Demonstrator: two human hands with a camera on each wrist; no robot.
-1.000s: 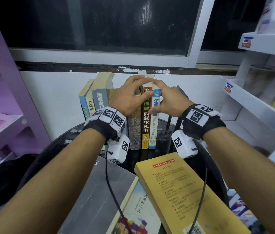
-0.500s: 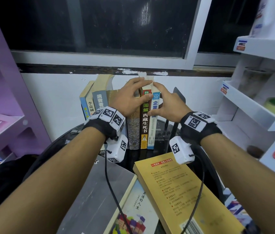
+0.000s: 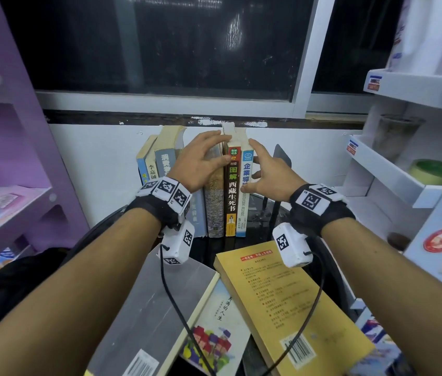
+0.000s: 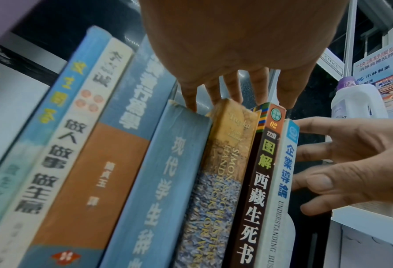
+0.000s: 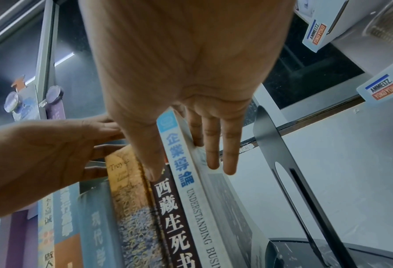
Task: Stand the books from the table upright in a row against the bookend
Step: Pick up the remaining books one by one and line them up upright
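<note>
A row of upright books stands at the back of the dark table. My left hand lies with straight fingers over the tops of the middle books. My right hand rests flat against the cover of the rightmost white-and-blue book, thumb on the brown spine. The dark metal bookend stands a gap to the right of that book. A yellow book, a grey book and a book with a colourful cover lie flat in front.
A purple shelf unit stands at the left and a white rack with price labels at the right. A white wall and dark window are right behind the row. Cables hang from my wrist cameras over the flat books.
My right hand has slid from the top of the books down and right onto the side of the rightmost book. The left hand stays on the tops.
</note>
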